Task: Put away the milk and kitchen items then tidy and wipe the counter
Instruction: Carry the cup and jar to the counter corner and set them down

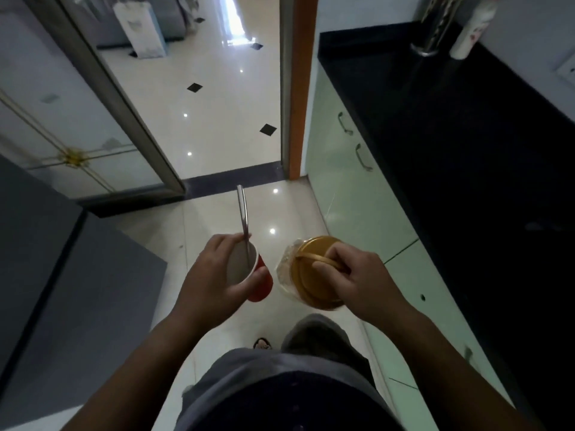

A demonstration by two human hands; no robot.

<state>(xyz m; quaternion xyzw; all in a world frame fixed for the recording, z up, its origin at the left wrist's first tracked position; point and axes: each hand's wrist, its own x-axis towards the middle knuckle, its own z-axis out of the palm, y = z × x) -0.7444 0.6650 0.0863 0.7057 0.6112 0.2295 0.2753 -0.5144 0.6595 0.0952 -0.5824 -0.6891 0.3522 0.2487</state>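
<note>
Fingers (249, 283) of the left hand (214, 281) are wrapped around a red paper cup with a pale inside (249, 272), clamped on its wall, thumb at the rim. A long steel spoon (243, 219) stands in the cup, its handle pointing toward 12 o'clock. At 3 o'clock from the cup, well apart from it, the right hand (357, 281) has its fingers curled shut on the thin handle of a clear plastic jar with a round golden lid (308, 275), seen from above. Both forearms reach forward over a glossy cream tiled floor (217, 119) with small black diamond insets. A black polished stone worktop (466, 150) runs along 2 to 4 o'clock over pale green cabinet doors (342, 194); at 1 o'clock on it stand a shiny steel holder (431, 38) and a white bottle (471, 29). An open doorway with an orange wooden frame (300, 88) lies at 12 o'clock.
</note>
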